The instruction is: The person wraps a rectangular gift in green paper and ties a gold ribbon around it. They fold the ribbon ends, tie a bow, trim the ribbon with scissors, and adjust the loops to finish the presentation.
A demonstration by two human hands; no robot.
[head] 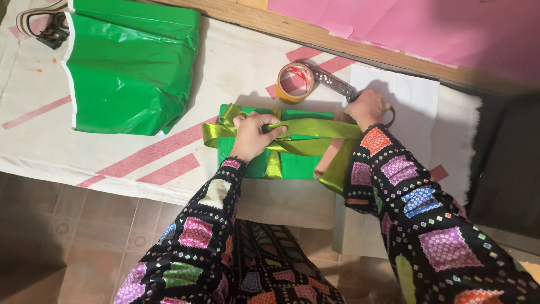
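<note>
**A:** so what's going on with the green box here?

**B:** The gift box [292, 163], wrapped in shiny green paper, sits near the front edge of the surface [112, 152], right in front of the person. There's an olive-green satin ribbon [315, 132] running across its top and another strip going down the front. The left hand [253, 135] is pressed down on top of the box, fingers curled shut around the ribbon where the strips cross, pinning it there.

**A:** and the other hand?

**B:** The right hand [368, 107] is just past the box's right corner, closed around the handle of a pair of scissors [333, 81]. The blades point away up-left, toward the tape roll [295, 83], which is just behind the box. The tip looks like it's touching or right beside the roll, can't say which.

**A:** anything else lying around?

**B:** A crumpled sheet of green wrapping paper [132, 67] off to the left, well apart from the box. A white sheet [408, 95] under the right hand. The surface has a cream cloth with pink stripes on it. Both sleeves are black with colourful squares.
</note>
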